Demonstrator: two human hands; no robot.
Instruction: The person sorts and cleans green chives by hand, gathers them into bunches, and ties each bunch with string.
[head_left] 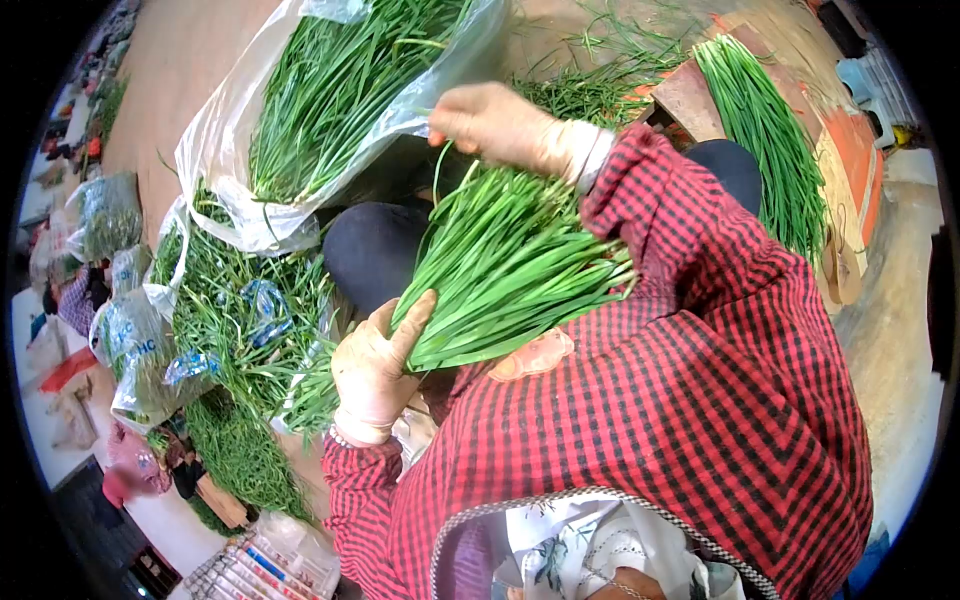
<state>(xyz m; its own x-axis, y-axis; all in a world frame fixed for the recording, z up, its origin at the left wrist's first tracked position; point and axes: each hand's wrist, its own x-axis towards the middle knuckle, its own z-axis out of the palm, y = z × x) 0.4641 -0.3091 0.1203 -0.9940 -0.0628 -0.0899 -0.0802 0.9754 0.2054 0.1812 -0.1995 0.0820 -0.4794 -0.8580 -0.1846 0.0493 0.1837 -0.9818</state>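
A thick bunch of green garlic chives (520, 260) lies across my lap, its blades running down to the left. My left hand (378, 365), in a pale thin glove, is closed around the leafy lower-left end of that bunch. Above the other end, my gloved right hand (510, 130) is raised with its fingers pinched together. A thin chive blade (442, 165) hangs from those fingertips, where something orange also shows. Behind my hands, a clear plastic bag (215, 165) holds more long chives (340, 90).
A neat bundle of chives (760, 150) rests on boards at the right. Loose trimmings (590, 90) lie on the floor ahead, and a heap of greens (250, 340) is at my left beside filled plastic bags (135, 350). Another person (135, 465) is farther left.
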